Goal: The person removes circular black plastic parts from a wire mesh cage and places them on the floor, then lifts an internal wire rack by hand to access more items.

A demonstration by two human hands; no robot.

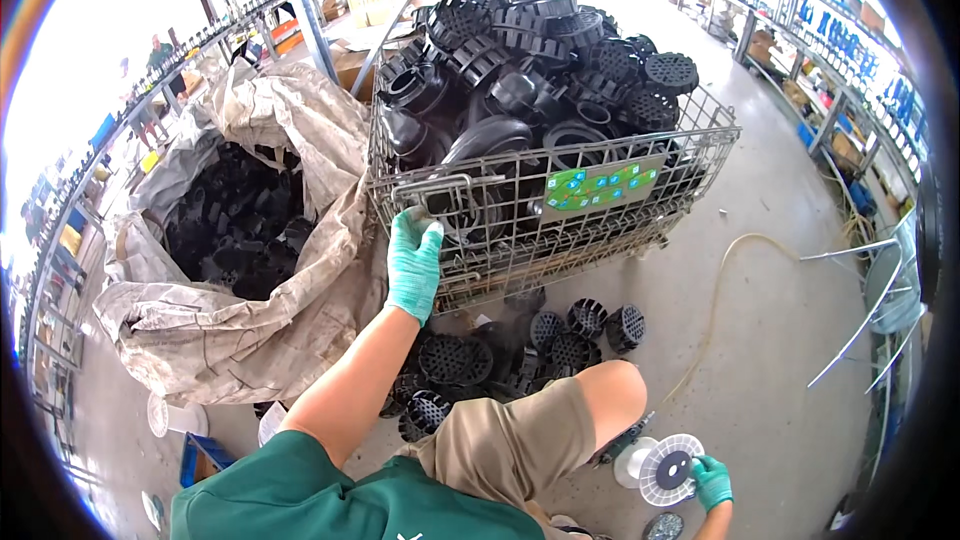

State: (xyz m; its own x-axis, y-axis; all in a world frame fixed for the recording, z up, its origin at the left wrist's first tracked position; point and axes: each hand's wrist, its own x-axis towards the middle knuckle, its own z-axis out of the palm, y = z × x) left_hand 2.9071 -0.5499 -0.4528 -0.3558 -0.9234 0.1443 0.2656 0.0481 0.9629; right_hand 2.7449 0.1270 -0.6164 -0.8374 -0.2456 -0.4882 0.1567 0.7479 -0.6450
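Note:
My left hand, in a green glove, grips the near left corner of a wire mesh cage. Its fingers hook into the mesh by a metal latch, with the thumb in front. Black plastic parts, some ribbed, some with perforated ends, are heaped above the cage's rim. At the lower right, my gloved right hand holds the edge of a white spool with a dark centre. The spool is tilted, low by my bent knee. Some of the right hand's fingers are hidden behind its rim.
A large woven sack of black pieces stands left of the cage. More perforated black parts lie on the floor before me. A hose curves along the right, near a metal-legged stool. Shelving runs along the right.

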